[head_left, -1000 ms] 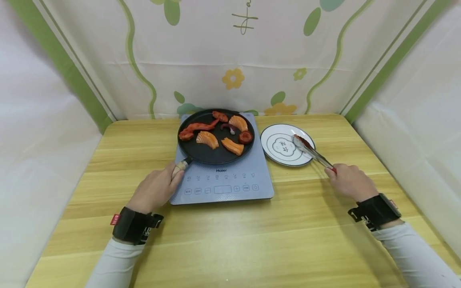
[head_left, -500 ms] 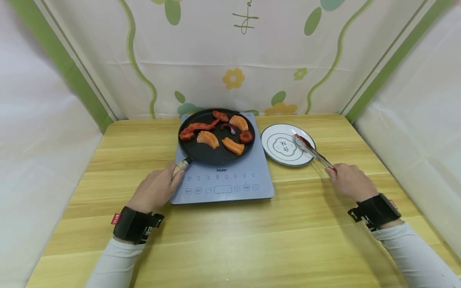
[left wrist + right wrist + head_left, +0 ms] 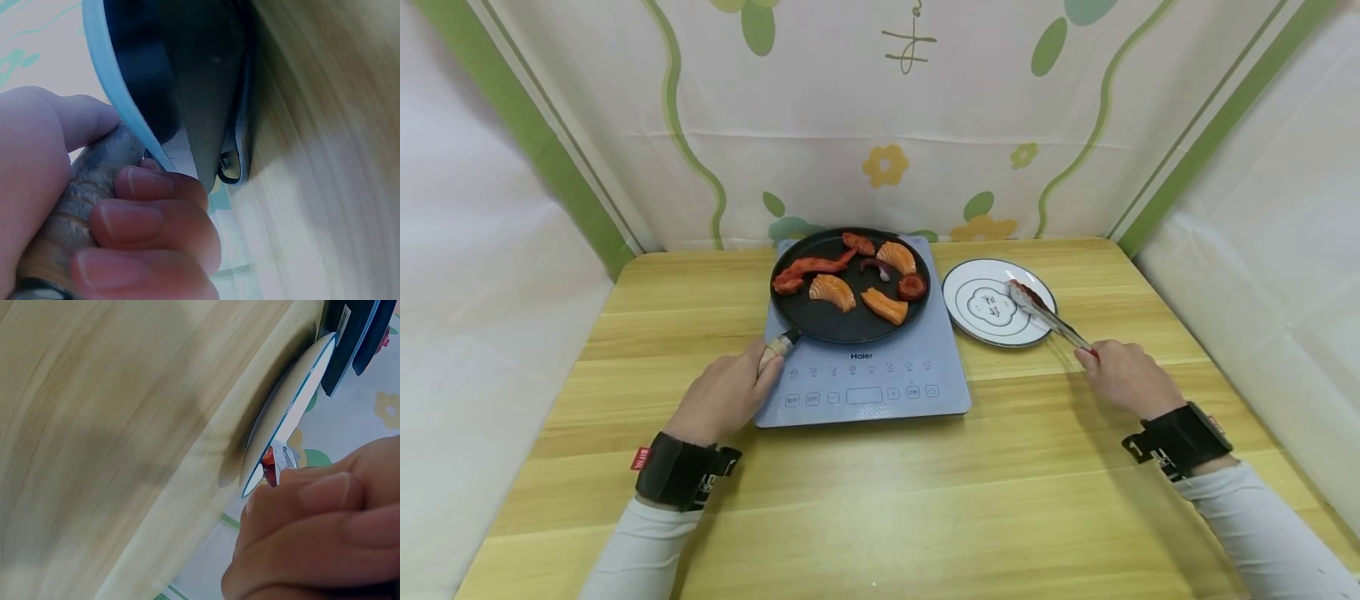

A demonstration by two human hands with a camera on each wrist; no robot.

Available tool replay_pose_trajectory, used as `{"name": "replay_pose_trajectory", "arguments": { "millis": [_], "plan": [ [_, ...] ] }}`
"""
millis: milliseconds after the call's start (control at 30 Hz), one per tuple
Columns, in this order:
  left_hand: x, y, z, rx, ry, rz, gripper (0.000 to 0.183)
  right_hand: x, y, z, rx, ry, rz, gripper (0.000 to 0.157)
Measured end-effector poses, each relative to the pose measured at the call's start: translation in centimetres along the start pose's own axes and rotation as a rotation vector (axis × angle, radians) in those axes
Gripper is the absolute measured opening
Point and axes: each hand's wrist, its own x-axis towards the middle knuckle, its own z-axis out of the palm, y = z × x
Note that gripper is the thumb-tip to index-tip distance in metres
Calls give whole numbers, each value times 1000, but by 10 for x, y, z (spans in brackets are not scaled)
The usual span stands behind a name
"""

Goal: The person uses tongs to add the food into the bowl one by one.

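My left hand (image 3: 724, 390) grips the wooden handle (image 3: 772, 350) of a black frying pan (image 3: 820, 321); the left wrist view shows the fingers curled round that handle (image 3: 87, 194). Several food pieces lie in the pan, among them orange salmon slices (image 3: 832, 292) and a long red piece (image 3: 812, 267). In my right hand (image 3: 1131, 379) are metal tongs (image 3: 1063, 329) with red on the handle. Their tips are over the right side of a white plate (image 3: 977, 287), at a dark red food piece (image 3: 1032, 292). Whether the tips pinch it, I cannot tell.
Under the pan sits a grey-blue induction cooker (image 3: 917, 358) with a touch panel along its front. The plate stands just right of it on the wooden table (image 3: 880, 500). Patterned white cloth (image 3: 820, 108) hangs behind, and white cloth walls enclose both sides.
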Motion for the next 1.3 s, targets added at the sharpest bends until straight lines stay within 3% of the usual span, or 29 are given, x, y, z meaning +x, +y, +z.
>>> {"name": "replay_pose_trajectory", "arguments": {
  "millis": [1300],
  "plan": [
    [-1, 1, -1, 13, 9, 5, 37, -3, -6, -7, 11, -11, -17, 49]
  ]
}}
